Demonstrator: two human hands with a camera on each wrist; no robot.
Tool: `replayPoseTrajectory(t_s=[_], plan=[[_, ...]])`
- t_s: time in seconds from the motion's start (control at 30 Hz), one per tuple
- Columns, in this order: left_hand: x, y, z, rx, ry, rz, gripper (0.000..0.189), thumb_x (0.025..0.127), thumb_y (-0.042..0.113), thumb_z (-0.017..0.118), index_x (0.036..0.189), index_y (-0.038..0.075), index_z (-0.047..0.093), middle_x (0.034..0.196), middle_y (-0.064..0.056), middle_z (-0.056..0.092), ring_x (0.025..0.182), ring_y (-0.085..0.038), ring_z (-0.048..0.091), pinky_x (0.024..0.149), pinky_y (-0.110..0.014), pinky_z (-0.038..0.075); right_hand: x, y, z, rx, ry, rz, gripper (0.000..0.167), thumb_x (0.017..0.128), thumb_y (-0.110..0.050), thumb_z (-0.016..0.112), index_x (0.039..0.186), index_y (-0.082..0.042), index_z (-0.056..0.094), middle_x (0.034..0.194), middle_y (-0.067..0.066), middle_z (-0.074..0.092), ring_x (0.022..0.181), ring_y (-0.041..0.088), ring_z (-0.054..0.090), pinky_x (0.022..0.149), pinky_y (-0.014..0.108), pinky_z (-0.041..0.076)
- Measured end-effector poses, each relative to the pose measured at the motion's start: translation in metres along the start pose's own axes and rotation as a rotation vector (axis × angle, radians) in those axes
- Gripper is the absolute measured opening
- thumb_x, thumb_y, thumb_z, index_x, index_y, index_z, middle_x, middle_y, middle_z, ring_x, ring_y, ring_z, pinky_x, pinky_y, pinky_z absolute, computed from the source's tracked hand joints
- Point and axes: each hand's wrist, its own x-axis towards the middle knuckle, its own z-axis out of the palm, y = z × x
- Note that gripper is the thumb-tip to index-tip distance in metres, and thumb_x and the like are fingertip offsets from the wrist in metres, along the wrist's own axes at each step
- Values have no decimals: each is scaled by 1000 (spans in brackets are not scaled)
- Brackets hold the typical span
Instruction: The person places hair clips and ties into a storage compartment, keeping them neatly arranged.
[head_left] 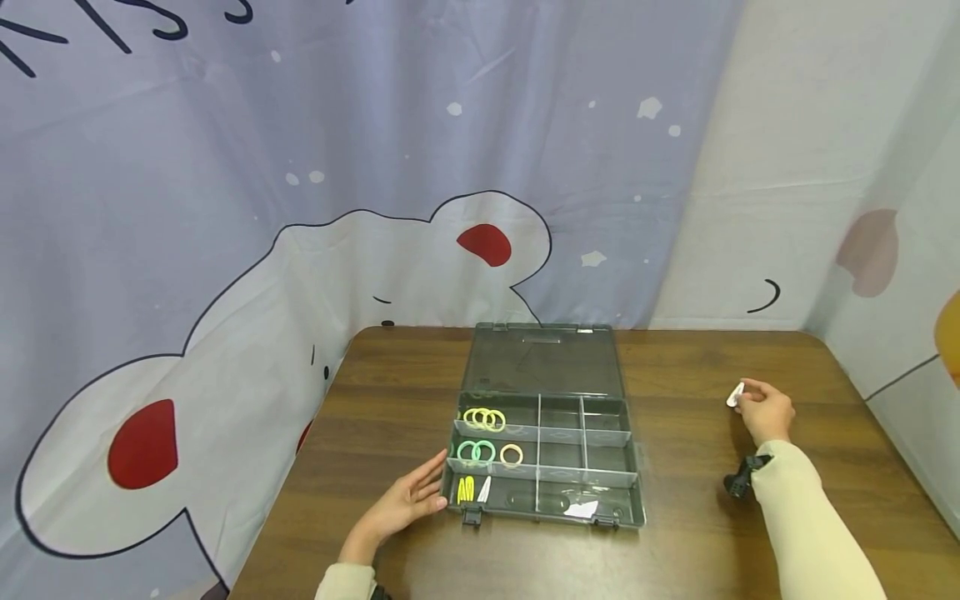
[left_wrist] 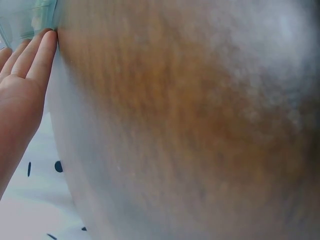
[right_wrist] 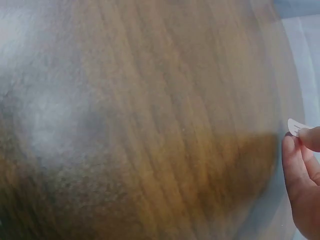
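Note:
A clear grey compartment box (head_left: 551, 521) lies on the table, its lid (head_left: 543, 362) folded open toward the wall. My left hand (head_left: 405, 502) rests against the box's front left corner with fingers extended; the left wrist view catches the fingers (left_wrist: 42, 55) at the box's edge. Off to the right of the box, my right hand (head_left: 765, 412) pinches a white snap hair clip (head_left: 736, 394) between thumb and fingertips. That clip (right_wrist: 296, 127) also shows at the right edge of the right wrist view. Yellow hair clips (head_left: 466, 489) and a white hair clip (head_left: 484, 489) sit in the front left compartment.
Yellow rings (head_left: 484, 419) lie in the back left compartment. Green rings (head_left: 476, 452) and a peach ring (head_left: 512, 454) share the middle left one. The brown wooden table (head_left: 405, 358) meets a printed curtain (head_left: 600, 167) behind and at the sides.

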Motion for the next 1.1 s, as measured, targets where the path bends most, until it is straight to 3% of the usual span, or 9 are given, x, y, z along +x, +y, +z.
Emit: replayPoseTrajectory(t_s=[0.17, 0.6, 0.93, 1.1], plan=[[-1, 0, 0, -2, 4, -1, 76, 93, 10, 63, 155, 15, 19, 155, -24, 21, 135, -44, 33, 107, -42, 37, -4, -8, 0, 82, -21, -27, 41, 84, 6, 61, 124, 12, 56, 64, -16, 59, 50, -11, 54, 50, 8, 48], [-2, 2, -1, -4, -3, 20, 77, 93, 11, 64, 155, 11, 17, 154, -26, 20, 134, -45, 33, 105, -35, 40, -16, -36, 20, 118, -135, -108, 41, 85, 7, 64, 125, 13, 55, 78, 12, 70, 56, -3, 62, 59, 19, 56], [-2, 3, 0, -27, -32, 39, 75, 95, 9, 61, 154, 7, 15, 154, -27, 18, 136, -47, 30, 106, -33, 39, -36, -65, 34, 311, -210, -167, 40, 84, 12, 63, 122, 16, 52, 72, 0, 67, 59, -1, 64, 61, 19, 56], [-1, 2, 0, -16, -19, 14, 76, 94, 11, 63, 155, 11, 17, 155, -24, 20, 136, -43, 32, 107, -34, 38, -49, -82, 43, 382, -226, -202, 35, 83, 13, 63, 117, 15, 54, 70, -3, 65, 60, 0, 64, 61, 17, 56]])
